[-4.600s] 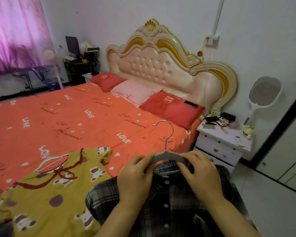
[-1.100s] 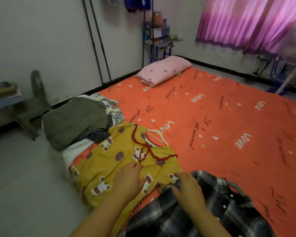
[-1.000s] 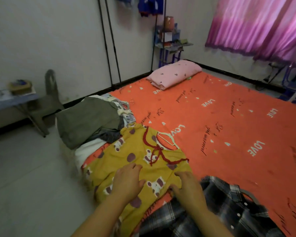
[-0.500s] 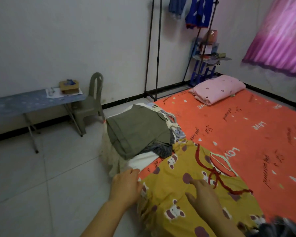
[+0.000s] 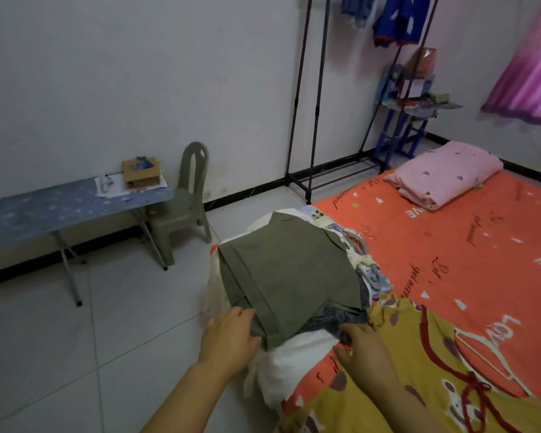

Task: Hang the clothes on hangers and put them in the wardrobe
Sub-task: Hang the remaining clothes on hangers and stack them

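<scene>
A pile of clothes sits on the near corner of the orange bed [image 5: 469, 254], topped by a folded olive-green garment [image 5: 288, 273]. Under it lie a dark grey piece [image 5: 334, 320] and white cloth [image 5: 294, 357]. My left hand [image 5: 228, 339] touches the green garment's near corner, its fingers fairly straight. My right hand [image 5: 363, 348] rests its fingertips on the dark grey piece. To the right, a yellow patterned garment [image 5: 419, 385] lies flat with a white hanger [image 5: 494, 351] in its red-trimmed neck. A black clothes rack [image 5: 316, 89] by the wall carries blue clothes [image 5: 400, 17].
A blue folding table [image 5: 60, 207] with a small box and a grey plastic chair [image 5: 185, 207] stand by the left wall. A pink pillow [image 5: 444, 173] lies at the bed's far end. A blue shelf [image 5: 413, 107] and a pink curtain [image 5: 528, 57] are at the back right. Tiled floor lies left of the bed.
My view has swung left, from the plaid shirt and yellow garment to the clothes pile. Both hands left the yellow garment and now touch the pile.
</scene>
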Demonstrator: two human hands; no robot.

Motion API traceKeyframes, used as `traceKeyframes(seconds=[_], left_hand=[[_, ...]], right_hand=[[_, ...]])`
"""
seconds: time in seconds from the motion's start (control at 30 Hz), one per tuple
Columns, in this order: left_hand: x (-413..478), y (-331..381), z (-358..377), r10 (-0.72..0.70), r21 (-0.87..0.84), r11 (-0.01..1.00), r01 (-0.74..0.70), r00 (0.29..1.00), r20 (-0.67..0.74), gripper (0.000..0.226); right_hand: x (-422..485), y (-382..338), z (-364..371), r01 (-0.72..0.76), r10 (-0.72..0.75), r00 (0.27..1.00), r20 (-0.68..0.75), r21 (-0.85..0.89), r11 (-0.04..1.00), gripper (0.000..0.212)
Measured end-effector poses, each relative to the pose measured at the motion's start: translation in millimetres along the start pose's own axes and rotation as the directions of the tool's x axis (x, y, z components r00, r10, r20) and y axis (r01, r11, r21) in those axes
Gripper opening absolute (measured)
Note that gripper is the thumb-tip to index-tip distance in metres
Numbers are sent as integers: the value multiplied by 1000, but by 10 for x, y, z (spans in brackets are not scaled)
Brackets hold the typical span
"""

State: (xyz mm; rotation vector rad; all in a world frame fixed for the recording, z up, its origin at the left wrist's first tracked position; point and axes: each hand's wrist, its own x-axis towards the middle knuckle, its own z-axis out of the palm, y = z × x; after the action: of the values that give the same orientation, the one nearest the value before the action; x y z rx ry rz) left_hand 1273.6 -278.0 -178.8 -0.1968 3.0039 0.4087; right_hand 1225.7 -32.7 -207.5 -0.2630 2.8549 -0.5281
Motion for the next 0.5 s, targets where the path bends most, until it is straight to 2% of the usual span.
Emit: traceKeyframes(seconds=[0.3, 0.5], left_hand=[[1523, -277, -311, 100, 19, 995, -102, 991, 93, 51], [2615, -541, -344, 273, 9, 960, -279, 946, 177, 54]], right_hand=[[1225, -362, -168, -133, 134, 991, -26, 41, 990, 49], [1903, -596, -133, -301, 304, 947, -102, 47, 953, 49]])
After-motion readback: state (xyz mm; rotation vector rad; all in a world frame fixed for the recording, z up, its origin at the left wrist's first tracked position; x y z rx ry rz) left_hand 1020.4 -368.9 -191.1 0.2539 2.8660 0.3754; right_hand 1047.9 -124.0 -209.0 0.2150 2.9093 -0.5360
